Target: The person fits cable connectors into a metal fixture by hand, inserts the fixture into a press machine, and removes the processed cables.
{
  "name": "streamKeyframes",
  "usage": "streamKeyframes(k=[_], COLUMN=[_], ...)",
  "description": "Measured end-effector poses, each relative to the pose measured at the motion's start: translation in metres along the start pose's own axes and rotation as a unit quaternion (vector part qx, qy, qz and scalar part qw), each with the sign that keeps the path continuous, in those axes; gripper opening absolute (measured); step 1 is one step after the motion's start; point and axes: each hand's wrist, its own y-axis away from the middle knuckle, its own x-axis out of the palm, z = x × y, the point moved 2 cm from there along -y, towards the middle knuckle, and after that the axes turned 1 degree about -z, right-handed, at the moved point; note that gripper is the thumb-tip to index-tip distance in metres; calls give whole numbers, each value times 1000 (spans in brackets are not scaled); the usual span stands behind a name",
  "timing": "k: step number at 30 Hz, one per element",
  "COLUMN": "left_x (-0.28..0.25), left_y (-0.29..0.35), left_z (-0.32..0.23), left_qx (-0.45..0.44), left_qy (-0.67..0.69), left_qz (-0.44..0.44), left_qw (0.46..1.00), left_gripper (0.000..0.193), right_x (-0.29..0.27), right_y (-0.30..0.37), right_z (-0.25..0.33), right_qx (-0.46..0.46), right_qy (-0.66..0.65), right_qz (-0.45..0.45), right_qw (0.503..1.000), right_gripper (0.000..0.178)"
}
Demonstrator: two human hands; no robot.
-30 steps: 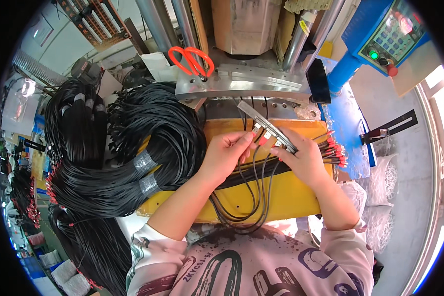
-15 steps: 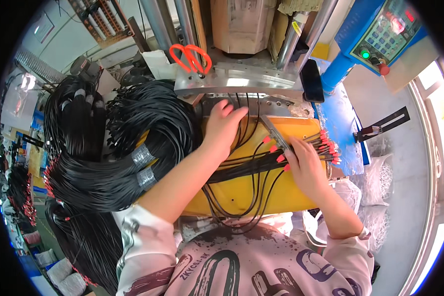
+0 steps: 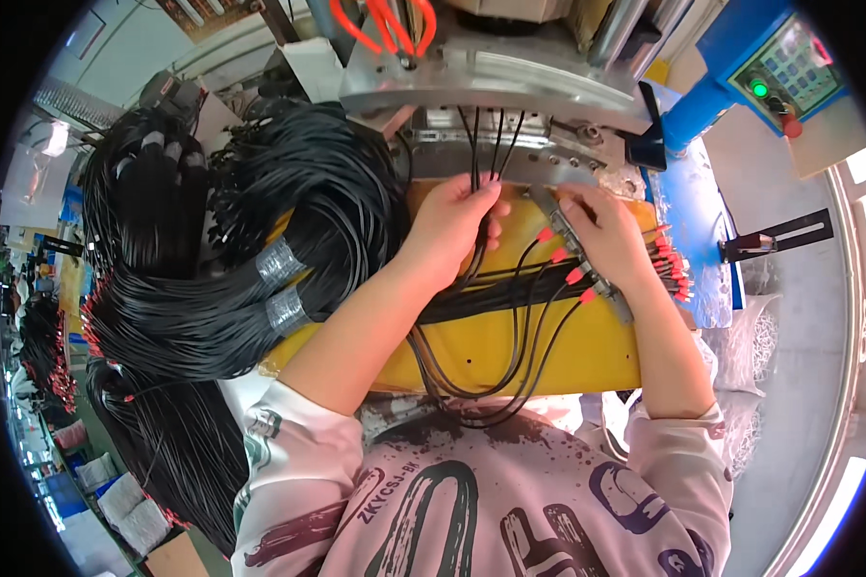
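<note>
Yellow bench (image 3: 587,356): left hand (image 3: 449,223) fingers pinching three black wires (image 3: 491,144); right hand (image 3: 606,234) fingers gripping metal strip (image 3: 579,258).

Factory assembly station, cable production. Evidence: taped bundles of black cables (image 3: 260,279) heaped on a yellow worktable (image 3: 587,356), steel press machine (image 3: 491,77) directly ahead, blue control box (image 3: 789,72) with green button, further cable stacks along the left aisle.

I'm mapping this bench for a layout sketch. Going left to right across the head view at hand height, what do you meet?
Taped bundles of black cables → left hand on the black wires → right hand on the metal fixture bar → red-tipped wire ends → blue control box.
</note>
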Motion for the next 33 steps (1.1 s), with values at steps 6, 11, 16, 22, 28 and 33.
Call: streamKeyframes(k=[6, 11, 16, 22, 28, 33], left_x=[24, 1, 17, 1, 8, -37], left_y=[-8, -85, -58, 33, 113, 90], left_z=[-58, -57, -57, -17, -37, -49], left_qx=[-116, -40, 44, -143, -9, 116], left_qy=[68, 112, 106, 55, -180, -98], left_qz=[-35, -26, 12, 39, 94, -213], left_qw=[990, 993, 993, 987, 979, 965], left_gripper=[15, 19, 10, 22, 21, 28], right_x=[-7, 19, 23, 8, 7, 24], right_y=[-96, -191, -165, -74, -54, -66], right_z=[-9, -79, -72, 8, -8, 18], right_qx=[56, 107, 164, 185, 48, -178], right_qy=[173, -224, -399, -196, 94, 13], right_qz=[44, -48, -70, 15, -39, 17], right_qw=[982, 968, 899, 963, 994, 984], right_gripper=[33, 24, 12, 31, 37, 30])
